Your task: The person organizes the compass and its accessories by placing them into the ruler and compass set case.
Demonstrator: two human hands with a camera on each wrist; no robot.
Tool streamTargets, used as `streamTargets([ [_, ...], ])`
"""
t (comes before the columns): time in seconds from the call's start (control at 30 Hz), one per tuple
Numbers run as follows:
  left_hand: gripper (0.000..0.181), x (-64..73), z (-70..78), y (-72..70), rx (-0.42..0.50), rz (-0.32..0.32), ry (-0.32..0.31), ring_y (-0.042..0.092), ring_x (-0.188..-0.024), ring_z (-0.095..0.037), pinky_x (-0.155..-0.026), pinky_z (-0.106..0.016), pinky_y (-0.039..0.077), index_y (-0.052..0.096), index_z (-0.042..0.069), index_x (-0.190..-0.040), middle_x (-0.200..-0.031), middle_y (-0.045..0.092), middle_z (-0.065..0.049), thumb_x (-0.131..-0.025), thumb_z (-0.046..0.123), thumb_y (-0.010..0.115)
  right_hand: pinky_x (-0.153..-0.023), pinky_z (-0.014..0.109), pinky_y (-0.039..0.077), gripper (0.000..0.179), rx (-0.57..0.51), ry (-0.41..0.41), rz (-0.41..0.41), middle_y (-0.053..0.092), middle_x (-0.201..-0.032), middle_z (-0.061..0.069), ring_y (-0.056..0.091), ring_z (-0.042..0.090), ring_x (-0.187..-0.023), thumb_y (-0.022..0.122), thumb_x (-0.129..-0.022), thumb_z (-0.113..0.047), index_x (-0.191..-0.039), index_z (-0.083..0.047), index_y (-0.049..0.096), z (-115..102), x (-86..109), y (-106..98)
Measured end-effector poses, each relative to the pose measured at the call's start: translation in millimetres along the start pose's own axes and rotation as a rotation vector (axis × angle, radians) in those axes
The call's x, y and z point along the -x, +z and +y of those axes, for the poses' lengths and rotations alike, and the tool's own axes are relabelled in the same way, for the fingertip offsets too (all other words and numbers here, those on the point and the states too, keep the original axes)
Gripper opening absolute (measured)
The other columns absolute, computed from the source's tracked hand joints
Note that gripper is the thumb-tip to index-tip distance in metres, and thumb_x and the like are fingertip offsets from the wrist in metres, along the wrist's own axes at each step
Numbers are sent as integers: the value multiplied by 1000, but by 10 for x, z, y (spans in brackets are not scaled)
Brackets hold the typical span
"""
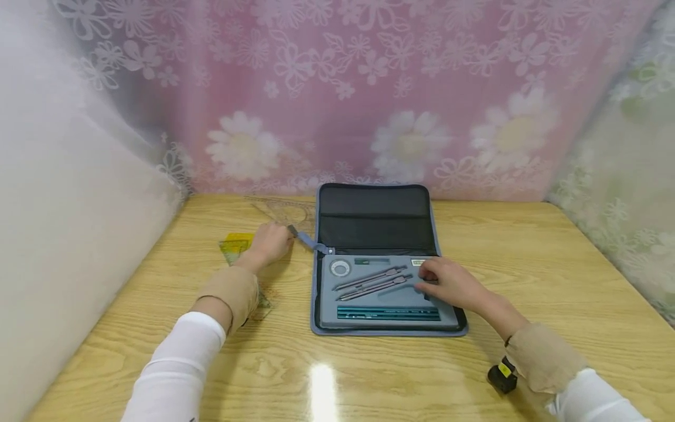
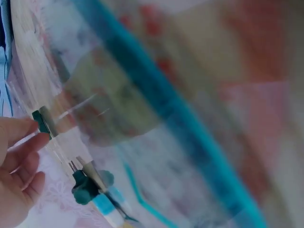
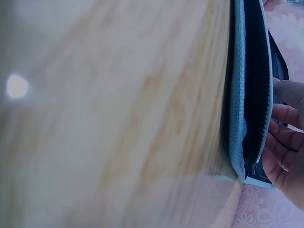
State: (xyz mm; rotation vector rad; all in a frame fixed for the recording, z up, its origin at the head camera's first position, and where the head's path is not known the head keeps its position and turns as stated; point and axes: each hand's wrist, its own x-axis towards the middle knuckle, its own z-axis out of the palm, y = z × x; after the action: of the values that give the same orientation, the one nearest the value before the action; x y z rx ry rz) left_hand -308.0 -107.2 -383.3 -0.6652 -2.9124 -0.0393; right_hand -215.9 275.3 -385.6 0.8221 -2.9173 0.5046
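My left hand is left of a zip case and pinches a small dark green piece between thumb and fingertip. A blue strap of the case lies close to that hand. My right hand reaches over the right part of the grey tray, its fingers bent over a dark spot there; cannot tell whether they hold something. The tray carries two metal compasses, teal pencils, a round white-ringed item and a small green item.
Behind my left hand lies a clear set square. Yellow and green plastic pieces lie under the left forearm. A black object with a yellow label is by the right wrist. A flowered curtain hangs behind the table.
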Motion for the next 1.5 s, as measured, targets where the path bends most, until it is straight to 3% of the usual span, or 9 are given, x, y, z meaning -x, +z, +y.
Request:
streamTargets([
  [0.13, 25, -45, 3, -15, -4, -22, -63, 59, -71, -27, -70, -41, 48, 69, 3, -73, -70, 63, -10, -91, 14, 56, -66, 33, 47, 16, 2, 1, -8, 56, -85, -1, 54, 14, -75, 70, -82, -21, -91, -9, 63, -15, -8, -19],
  [0.3, 33, -96, -3, -14, 41, -46, -170, 55, -62, -22, -61, -36, 47, 63, 4, -63, -64, 59, -8, -87, 26, 64, -65, 33, 46, 15, -12, -13, -3, 56, -84, -1, 53, 14, -75, 70, -82, -20, -90, -9, 63, -35, -9, -34],
  [0.47, 49, -144, -28, 15, 54, -101, -319, 55, -66, -24, -57, -36, 46, 50, 11, -57, -65, 56, -6, -80, 51, 66, -65, 32, 46, 15, -17, -21, -1, 56, -83, -2, 52, 13, -74, 70, -83, -21, -89, -10, 62, -53, -1, -15],
  [0.57, 52, -168, -26, 21, 85, -105, -364, 58, -73, -28, -62, -39, 47, 49, 12, -56, -74, 61, -10, -77, 56, 66, -65, 32, 46, 15, -13, -23, 4, 55, -83, -2, 52, 12, -74, 71, -83, -21, -89, -11, 62, -52, -1, -6],
  [0.63, 49, -187, -12, 15, 117, -102, -362, 59, -80, -31, -68, -41, 48, 52, 11, -60, -83, 64, -13, -77, 55, 66, -65, 32, 46, 15, -14, -23, 7, 55, -83, -3, 52, 12, -74, 71, -83, -21, -89, -11, 62, -53, -1, -7],
  [0.83, 38, -270, 62, -30, 141, -119, -337, 57, -75, -29, -61, -38, 46, 47, 11, -57, -79, 60, -13, -86, 31, 61, -64, 31, 46, 16, -15, -30, 6, 55, -83, -2, 52, 12, -74, 70, -83, -22, -90, -11, 62, -49, -7, -43],
  [1.0, 25, -328, 97, -36, 137, -116, -314, 60, -83, -32, -66, -42, 50, 55, 7, -63, -92, 64, -18, -84, 19, 60, -64, 31, 45, 16, -10, -17, 4, 55, -82, -2, 52, 11, -73, 70, -83, -21, -90, -10, 62, -30, 5, -53],
  [1.23, 30, -336, 117, -26, 207, -144, -341, 52, -72, -25, -60, -36, 47, 45, 9, -58, -82, 59, -14, -85, 13, 58, -63, 31, 45, 14, -3, -21, -5, 54, -80, -5, 51, 9, -71, 70, -82, -21, -89, -11, 62, -8, 10, -36],
  [1.5, 14, -349, 159, -12, 248, -95, -367, 58, -72, -26, -59, -37, 49, 61, 1, -72, -89, 64, -19, -85, 3, 55, -64, 30, 46, 15, -15, -32, -13, 55, -82, -4, 52, 9, -73, 70, -83, -22, -90, -10, 62, 13, 17, -33],
])
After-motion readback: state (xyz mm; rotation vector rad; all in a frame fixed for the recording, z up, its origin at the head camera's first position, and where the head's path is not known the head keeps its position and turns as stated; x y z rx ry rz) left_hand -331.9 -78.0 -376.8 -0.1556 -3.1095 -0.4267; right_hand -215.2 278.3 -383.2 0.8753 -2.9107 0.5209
